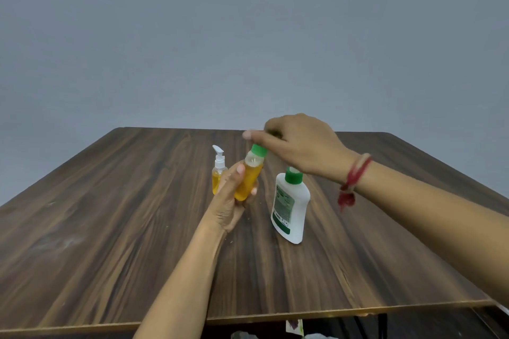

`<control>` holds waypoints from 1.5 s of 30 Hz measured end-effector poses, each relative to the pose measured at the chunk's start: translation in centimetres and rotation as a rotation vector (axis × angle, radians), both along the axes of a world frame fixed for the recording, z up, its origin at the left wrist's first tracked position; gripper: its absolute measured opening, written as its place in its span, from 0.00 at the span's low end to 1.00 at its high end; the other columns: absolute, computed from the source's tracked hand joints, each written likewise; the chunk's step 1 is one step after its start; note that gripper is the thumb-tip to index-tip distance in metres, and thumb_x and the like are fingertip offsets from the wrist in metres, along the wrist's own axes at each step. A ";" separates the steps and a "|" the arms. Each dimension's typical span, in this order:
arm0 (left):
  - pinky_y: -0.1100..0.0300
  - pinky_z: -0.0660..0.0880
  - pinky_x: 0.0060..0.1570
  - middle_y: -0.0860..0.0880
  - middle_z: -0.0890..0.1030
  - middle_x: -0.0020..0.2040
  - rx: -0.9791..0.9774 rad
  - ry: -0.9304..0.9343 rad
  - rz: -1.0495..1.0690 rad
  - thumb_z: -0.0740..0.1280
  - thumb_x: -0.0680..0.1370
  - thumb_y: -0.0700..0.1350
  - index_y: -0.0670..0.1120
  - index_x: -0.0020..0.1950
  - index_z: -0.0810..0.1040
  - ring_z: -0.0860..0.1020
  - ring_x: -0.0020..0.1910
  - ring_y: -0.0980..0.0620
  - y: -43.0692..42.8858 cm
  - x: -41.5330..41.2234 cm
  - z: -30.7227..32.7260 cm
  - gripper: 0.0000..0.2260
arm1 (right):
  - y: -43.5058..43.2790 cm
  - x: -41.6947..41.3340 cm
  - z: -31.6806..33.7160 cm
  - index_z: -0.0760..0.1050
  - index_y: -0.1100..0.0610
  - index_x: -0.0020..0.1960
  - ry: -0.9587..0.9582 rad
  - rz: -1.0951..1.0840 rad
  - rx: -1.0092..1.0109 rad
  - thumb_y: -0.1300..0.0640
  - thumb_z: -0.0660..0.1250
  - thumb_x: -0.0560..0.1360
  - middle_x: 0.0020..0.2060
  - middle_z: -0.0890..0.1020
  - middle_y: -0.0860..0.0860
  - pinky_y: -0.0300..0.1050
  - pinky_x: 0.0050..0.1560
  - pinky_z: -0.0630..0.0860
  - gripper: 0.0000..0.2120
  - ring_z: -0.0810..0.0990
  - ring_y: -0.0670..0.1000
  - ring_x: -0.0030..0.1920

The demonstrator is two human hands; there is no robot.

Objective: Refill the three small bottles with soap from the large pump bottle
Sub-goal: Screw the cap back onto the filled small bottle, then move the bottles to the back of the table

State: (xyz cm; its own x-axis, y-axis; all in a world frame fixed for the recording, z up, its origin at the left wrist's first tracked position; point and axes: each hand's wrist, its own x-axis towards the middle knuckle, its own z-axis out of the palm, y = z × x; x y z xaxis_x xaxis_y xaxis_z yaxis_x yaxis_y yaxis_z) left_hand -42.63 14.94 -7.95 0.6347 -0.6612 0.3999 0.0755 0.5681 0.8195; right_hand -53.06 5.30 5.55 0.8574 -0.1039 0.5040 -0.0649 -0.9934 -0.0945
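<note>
Table: dark wood-grain top, its near edge closest to the camera, with both forearms reaching in over it. Left hand: wrapped round the lower body of the clear bottle, thumb up the front, holding it off the table and tilted slightly right. Clear bottle: small, see-through plastic, amber soap up to about the shoulder; likely light, stiff enough to hold firmly but liable to flex if squeezed, and slippery wherever soap has run. Best held at mid-body, as it is now. Cap: green, round, on the bottle's neck; best taken at the rim for twisting. Right hand: comes from above, fingers closed on the cap, somewhat blurred; the step looks like turning the cap, though on or off cannot be told. Thread: red, tied at the right wrist. Pump bottle: clear with yellow soap and a white pump head, upright just behind the left hand; top-heavy, so best held at the body while pressing. White bottle: opaque, green cap, upright just right of the left hand; fill level hidden. Wall: plain grey behind the table.
</note>
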 end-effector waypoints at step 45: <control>0.60 0.79 0.45 0.52 0.82 0.47 0.540 -0.420 0.403 0.74 0.71 0.50 0.46 0.50 0.73 0.81 0.45 0.57 -3.8 1.0 -5.1 0.15 | -6.3 -1.1 -15.5 0.73 0.53 0.59 0.010 -0.160 1.056 0.61 0.75 0.65 0.51 0.80 0.49 0.42 0.49 0.75 0.24 0.80 0.51 0.52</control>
State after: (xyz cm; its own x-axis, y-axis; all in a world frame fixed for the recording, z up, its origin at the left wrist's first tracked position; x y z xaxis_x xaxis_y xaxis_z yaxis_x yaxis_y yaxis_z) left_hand -41.66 11.17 -13.03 0.7337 -0.5835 0.3482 -0.4279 0.0013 0.9038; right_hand -54.18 -1.01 -9.99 0.7988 -0.5955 0.0858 -0.1927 -0.3883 -0.9011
